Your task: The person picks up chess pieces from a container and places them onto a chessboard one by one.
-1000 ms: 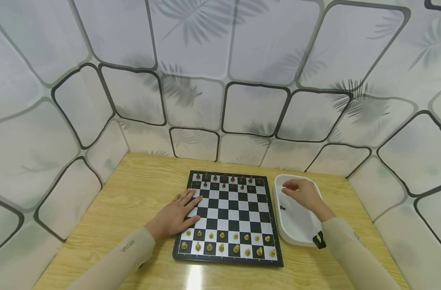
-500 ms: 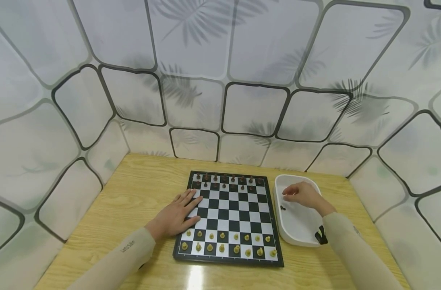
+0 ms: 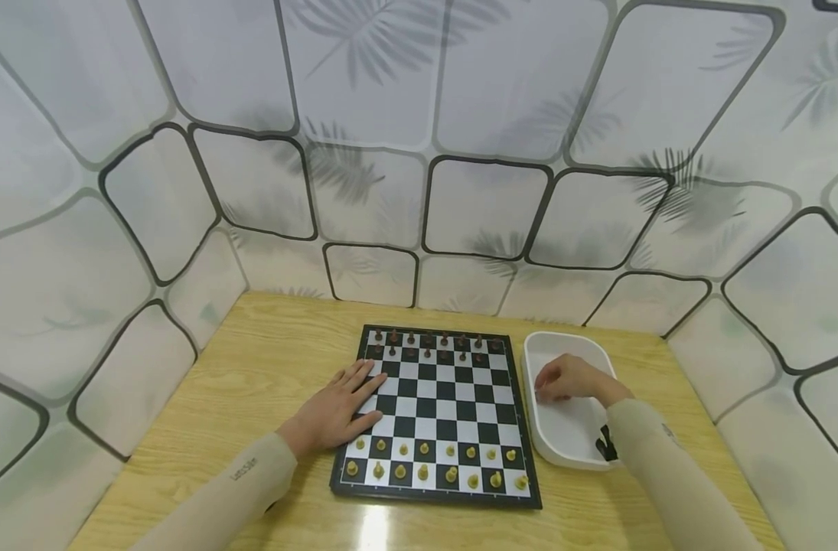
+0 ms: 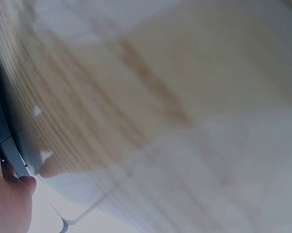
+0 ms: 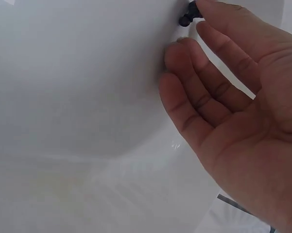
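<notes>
My left hand (image 3: 337,405) lies flat with spread fingers on the left edge of a black-and-white chessboard (image 3: 435,390); part of it shows at the lower left of the left wrist view. Over the white tray (image 3: 570,440) right of the board, my right hand (image 3: 572,380) reaches down with bent fingers. In the right wrist view a small dark chess piece (image 5: 189,14) is at the thumb's tip, with the index finger just below. Whether they pinch it cannot be told. The hand hides this piece in the head view.
Yellow chess pieces (image 3: 423,472) stand in two rows at the board's near side, dark reddish ones (image 3: 411,337) in two rows at the far side. A black object (image 3: 606,444) shows by the right cuff. Patterned walls enclose the wooden table (image 3: 267,344).
My right hand has moved down and towards me inside the tray, over the dark chess piece, which was visible before and is now covered in the head view. My left hand has stayed put.
</notes>
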The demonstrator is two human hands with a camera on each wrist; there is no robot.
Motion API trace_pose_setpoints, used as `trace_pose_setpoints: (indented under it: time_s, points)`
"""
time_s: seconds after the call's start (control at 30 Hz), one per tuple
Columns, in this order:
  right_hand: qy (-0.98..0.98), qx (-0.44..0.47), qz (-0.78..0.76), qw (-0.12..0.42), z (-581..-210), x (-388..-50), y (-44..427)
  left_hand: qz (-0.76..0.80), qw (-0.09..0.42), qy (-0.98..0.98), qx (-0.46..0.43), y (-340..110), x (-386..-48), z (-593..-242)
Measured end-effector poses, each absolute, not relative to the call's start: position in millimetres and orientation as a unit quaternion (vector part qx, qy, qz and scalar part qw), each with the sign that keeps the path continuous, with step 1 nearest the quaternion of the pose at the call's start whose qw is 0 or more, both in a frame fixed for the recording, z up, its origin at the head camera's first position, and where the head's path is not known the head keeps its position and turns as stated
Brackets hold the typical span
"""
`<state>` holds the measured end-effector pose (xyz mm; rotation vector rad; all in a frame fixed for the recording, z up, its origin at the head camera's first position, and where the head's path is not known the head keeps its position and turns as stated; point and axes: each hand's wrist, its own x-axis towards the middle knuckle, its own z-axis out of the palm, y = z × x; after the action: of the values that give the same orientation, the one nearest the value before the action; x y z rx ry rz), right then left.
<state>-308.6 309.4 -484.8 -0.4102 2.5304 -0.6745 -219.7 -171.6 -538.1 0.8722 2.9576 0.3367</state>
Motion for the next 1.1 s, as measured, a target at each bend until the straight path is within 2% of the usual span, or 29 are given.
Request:
trace_pose_setpoints:
  time_s: [0.57,0.9,1.1]
  points:
    - [0.931,-0.139,-0.24,0.236,-478.9,-306.2,301.3,0.106,0.025,0.955,0.275,-171.1,-219.8,-538.4]
    - [0.933,-0.123,-0.266,0.206,-471.9,-304.5,300.0,0.111,0.022,0.954,0.279,-171.2,-219.6,-538.0]
    - [0.939,-0.13,-0.27,0.169,-473.8,-306.3,301.0,0.108,0.025,0.954,0.277,-171.4,-219.9,-538.8]
